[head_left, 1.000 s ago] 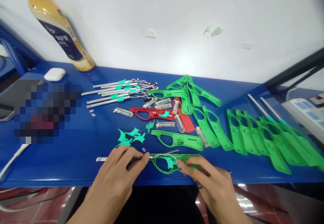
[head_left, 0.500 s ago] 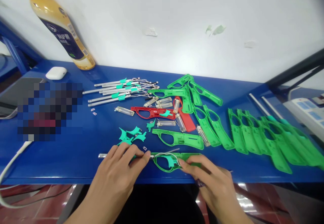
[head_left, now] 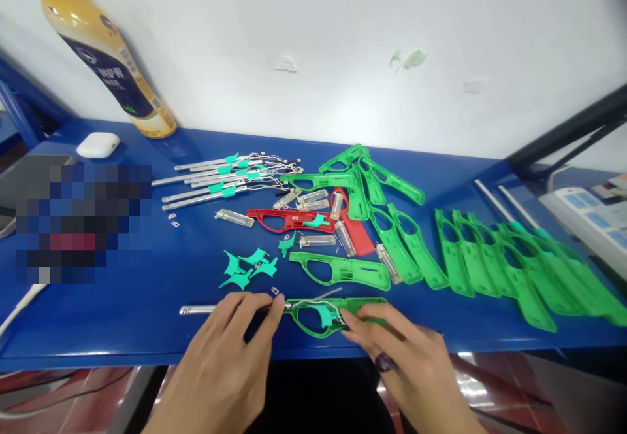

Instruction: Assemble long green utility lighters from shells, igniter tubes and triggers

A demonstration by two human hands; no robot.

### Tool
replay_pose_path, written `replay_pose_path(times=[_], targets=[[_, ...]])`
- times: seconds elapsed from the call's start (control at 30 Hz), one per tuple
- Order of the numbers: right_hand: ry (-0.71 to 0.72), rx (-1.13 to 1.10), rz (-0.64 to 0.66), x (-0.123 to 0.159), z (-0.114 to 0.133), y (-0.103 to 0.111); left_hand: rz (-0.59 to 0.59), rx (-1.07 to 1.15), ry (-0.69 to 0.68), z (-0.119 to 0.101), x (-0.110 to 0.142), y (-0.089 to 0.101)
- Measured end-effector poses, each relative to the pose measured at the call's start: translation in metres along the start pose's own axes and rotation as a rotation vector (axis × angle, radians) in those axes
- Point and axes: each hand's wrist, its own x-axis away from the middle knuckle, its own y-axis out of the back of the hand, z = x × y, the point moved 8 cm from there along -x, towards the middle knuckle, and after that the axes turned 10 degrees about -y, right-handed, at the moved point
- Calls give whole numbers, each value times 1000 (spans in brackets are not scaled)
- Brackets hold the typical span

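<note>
A green plastic handle shell (head_left: 318, 313) lies near the front edge of the blue table (head_left: 122, 316), with a metal tube (head_left: 198, 309) sticking out to its left and a teal trigger and thin wire inside it. My left hand (head_left: 230, 355) pinches the tube where it meets the shell, fingers curled on it. My right hand (head_left: 401, 362) presses its fingertips on the shell's right part, holding it down.
Loose teal triggers (head_left: 247, 267) lie just behind my left hand. Further back are metal tubes with teal clips (head_left: 215, 182), red shells (head_left: 294, 219), clear small cylinders and many green shells (head_left: 490, 261). A yellow bottle (head_left: 105, 61) leans on the wall; a white case (head_left: 98, 145) lies back left.
Both hands stay on the same green shell and tube; the view shifted slightly, and my hands drew a little nearer the table's edge.
</note>
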Motion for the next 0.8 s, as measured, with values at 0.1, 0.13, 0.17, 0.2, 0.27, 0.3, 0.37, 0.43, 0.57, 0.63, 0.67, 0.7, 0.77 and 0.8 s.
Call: replay_pose_path(times=[0.1, 0.13, 0.17, 0.2, 0.27, 0.3, 0.37, 0.43, 0.57, 0.63, 0.67, 0.7, 0.77, 0.8], targets=[[-2, 18, -15, -11, 7, 8, -84, 10, 15, -2, -5, 7], [-6, 37, -32, -14, 8, 10, -102, 10, 10, -1, -6, 8], [-8, 67, -48, -18, 8, 12, -108, 14, -1, -1, -6, 7], [-4, 109, -54, -21, 8, 11, -113, 23, -7, 1, -5, 5], [12, 197, -46, -26, 7, 8, -121, 69, -9, 5, -4, 0], [26, 224, -37, -28, 6, 5, -131, 100, -10, 6, -4, -2], [48, 236, -21, -31, 5, 1, -174, 168, 0, 9, -5, -3], [65, 221, -18, -33, 6, 0, -239, 226, 34, 12, -7, -1], [96, 137, -30, -34, 12, 5, -295, 277, 88, 14, -10, 1], [128, 89, -30, -33, 16, 9, -269, 285, 100, 14, -9, -2], [144, 75, -27, -33, 18, 11, -255, 289, 107, 15, -8, -4], [157, 71, -28, -32, 19, 12, -241, 292, 110, 16, -7, -6], [174, 94, -30, -31, 19, 14, -224, 286, 100, 17, -5, -9], [185, 111, -33, -31, 20, 14, -214, 282, 88, 17, -5, -11]])
